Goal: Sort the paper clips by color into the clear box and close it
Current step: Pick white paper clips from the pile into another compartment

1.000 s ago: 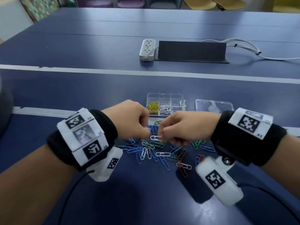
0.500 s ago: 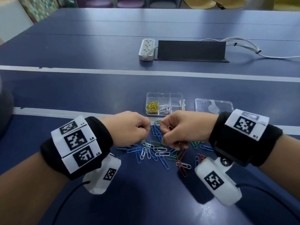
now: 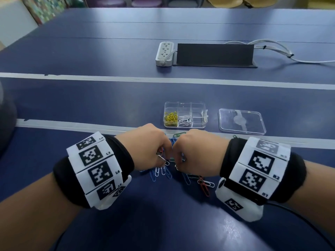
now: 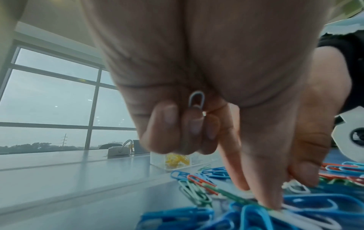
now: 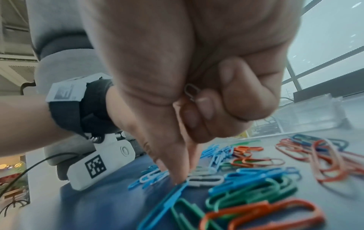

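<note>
Both fists work the loose paper clip pile [image 3: 179,171] just before the clear box [image 3: 185,115]. The left hand [image 3: 148,147] and right hand [image 3: 197,151] each clutch white clips [image 4: 197,99] while reaching for more. With palms this full, a clip could well slip back among the blues, or tangled colours ride along into the white compartment.

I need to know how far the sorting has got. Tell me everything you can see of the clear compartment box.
The clear box is a small, see-through, plastic-looking tray with inner dividers, standing open and flat on the blue table, beyond both hands. Its near left cell holds yellow clips, the near middle one white clips; the remaining cells look empty. Its separate clear lid lies apart to the right. Neither hand touches the box.
</note>
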Demonstrator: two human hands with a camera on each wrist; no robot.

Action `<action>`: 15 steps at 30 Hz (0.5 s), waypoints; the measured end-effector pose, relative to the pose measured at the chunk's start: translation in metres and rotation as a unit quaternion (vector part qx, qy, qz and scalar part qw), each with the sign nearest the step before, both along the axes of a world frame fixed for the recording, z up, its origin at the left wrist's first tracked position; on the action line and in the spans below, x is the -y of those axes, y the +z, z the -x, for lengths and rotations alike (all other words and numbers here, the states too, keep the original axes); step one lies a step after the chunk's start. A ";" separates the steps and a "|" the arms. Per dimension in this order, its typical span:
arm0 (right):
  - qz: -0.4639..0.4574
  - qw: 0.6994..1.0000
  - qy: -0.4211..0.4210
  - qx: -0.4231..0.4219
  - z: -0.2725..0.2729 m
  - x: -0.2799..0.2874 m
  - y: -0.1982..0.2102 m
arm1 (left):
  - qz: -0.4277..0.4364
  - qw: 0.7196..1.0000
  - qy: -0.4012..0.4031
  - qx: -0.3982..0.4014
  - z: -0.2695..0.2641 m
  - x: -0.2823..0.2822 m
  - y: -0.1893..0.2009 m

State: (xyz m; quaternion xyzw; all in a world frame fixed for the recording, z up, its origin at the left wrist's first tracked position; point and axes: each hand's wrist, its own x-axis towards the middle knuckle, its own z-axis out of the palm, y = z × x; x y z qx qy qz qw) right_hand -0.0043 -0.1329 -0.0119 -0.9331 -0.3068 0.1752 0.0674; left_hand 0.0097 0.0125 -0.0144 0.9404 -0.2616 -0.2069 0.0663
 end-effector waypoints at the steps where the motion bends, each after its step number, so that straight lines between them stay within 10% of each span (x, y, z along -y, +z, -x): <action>1: 0.004 1.000 -0.005 0.006 0.000 0.001 0.000 | -0.007 1.000 -0.002 0.003 0.001 0.000 0.000; 15: -0.074 0.974 -0.145 -0.159 -0.017 0.017 0.009 | 0.007 1.000 0.028 0.013 -0.004 -0.009 0.000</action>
